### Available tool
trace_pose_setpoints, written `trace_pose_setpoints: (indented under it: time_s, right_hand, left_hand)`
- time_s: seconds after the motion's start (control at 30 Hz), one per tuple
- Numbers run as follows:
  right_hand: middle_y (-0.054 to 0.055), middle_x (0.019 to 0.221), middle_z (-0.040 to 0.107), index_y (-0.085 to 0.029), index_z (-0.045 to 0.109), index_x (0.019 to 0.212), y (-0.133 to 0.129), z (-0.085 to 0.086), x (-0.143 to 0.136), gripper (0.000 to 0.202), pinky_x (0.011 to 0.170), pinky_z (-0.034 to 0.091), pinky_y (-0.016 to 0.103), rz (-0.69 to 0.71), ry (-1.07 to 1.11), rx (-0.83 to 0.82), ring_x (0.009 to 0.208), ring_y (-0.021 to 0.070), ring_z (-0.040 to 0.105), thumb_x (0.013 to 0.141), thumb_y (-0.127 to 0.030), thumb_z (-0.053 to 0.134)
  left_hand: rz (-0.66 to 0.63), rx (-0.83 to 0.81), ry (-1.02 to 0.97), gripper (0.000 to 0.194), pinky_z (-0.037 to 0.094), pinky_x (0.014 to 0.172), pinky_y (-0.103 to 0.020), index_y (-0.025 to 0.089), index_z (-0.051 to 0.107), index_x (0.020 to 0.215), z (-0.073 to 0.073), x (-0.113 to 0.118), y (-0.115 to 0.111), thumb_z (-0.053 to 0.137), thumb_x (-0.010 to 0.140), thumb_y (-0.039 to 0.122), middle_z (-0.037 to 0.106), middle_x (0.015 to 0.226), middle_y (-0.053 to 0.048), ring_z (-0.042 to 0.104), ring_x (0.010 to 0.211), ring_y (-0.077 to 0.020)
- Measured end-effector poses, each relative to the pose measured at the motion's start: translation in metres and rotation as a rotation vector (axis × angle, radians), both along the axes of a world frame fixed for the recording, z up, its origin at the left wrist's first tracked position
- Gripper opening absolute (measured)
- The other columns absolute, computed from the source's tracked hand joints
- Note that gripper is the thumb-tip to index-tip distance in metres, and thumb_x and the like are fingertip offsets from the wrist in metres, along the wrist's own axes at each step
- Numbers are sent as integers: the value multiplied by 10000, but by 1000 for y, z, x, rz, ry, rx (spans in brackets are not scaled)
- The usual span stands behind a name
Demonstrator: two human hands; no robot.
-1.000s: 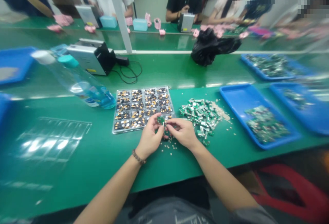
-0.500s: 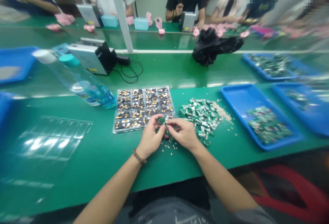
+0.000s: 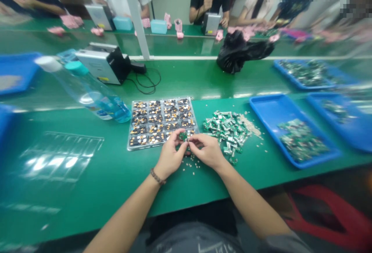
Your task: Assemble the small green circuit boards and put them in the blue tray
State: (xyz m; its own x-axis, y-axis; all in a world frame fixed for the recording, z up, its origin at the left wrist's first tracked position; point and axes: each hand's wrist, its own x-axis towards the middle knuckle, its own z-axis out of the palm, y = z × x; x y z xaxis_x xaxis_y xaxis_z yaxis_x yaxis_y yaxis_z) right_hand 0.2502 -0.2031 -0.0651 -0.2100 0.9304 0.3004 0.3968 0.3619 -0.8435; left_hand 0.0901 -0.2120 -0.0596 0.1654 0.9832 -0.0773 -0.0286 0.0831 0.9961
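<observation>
My left hand (image 3: 172,153) pinches a small green circuit board (image 3: 183,136) between thumb and fingers. My right hand (image 3: 207,150) is closed at the board's right edge, its fingertips pressed together; what they hold is too small to make out. Just behind my hands lies a clear compartment tray (image 3: 129,144) filled with small black, orange and silver parts. Right of it is a loose pile of green boards (image 3: 229,129), with small beige pieces (image 3: 249,126) beside it. Several more beige bits (image 3: 193,173) are scattered below my fingers.
Blue trays with boards (image 3: 299,164) stand at the right. Two bottles (image 3: 99,98) and a grey-black box (image 3: 101,63) with a cable are at the back left. An empty clear tray (image 3: 61,160) lies left. A black bag (image 3: 232,53) sits behind; people work across the bench.
My hands have barely moved and still meet at the board. Across the bench, a person in black has raised one hand.
</observation>
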Motion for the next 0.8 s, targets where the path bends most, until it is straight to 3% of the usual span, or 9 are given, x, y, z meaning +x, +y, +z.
trace_pose_setpoints:
  time_s: [0.3,0.8]
  right_hand:
    - [39,873,687,-229,677,942,0,3,0,135,646,577,279,21,30,7,732,160,654,841,-250,590]
    - [40,878,673,-220,675,931,1,1,0,134,661,562,275,42,40,-1,730,155,641,839,-244,582]
  left_hand:
    - [-6,-36,-37,418,623,666,-303,192,473,1274,3,0,0,555,878,297,594,997,-83,629,897,-201]
    - [-15,-90,-114,450,617,653,-276,177,467,1252,6,1,2,610,838,284,584,967,-68,620,865,-173]
